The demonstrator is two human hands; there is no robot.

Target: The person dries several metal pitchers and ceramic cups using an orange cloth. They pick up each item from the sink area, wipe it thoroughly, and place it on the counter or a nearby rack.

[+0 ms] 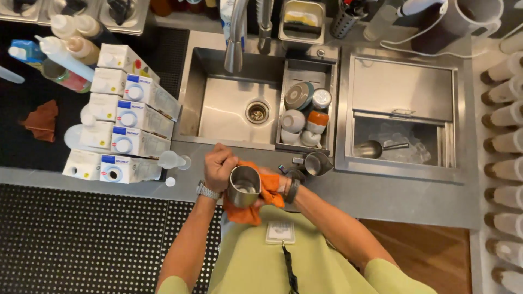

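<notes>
right hand (272,182): mostly hidden by orange cloth (256,204) | elbows: cut off

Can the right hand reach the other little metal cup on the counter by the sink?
Probably yes. The second metal cup stands just beyond the right hand with nothing between them. But that hand is wrapped in the orange cloth against the steel pitcher, so it isn't free to grab.

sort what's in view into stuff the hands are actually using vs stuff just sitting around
In use: left hand, right hand, steel cup, orange cloth.

Sitting around: second steel cup, milk cartons, cups in sink rack, ice scoop, squeeze bottles.
</notes>
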